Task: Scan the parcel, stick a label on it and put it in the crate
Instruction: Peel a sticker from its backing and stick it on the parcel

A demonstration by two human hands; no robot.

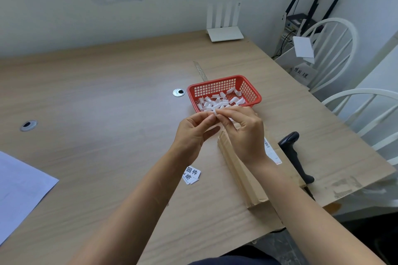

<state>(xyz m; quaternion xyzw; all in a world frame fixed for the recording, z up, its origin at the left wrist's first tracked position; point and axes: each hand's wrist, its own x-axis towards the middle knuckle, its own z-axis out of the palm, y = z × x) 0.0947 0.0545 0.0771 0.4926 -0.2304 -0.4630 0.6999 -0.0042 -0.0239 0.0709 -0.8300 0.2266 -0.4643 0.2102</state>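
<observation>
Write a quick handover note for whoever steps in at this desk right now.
Left hand and right hand: both pinch one small white label, seemingly peeling it.
Parcel: flat cardboard, on the table under the right forearm.
Scanner: lying right of the parcel.
Red basket: holds more label pieces.
Done: cannot tell if scanned.
Left: stick the label, crate the parcel; no crate is clearly in view.

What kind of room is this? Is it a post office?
Probably a small parcel sorting desk, not a full post office. A cardboard parcel lies on the table, a handheld barcode scanner beside it, and a red basket holds paper slips.
</observation>
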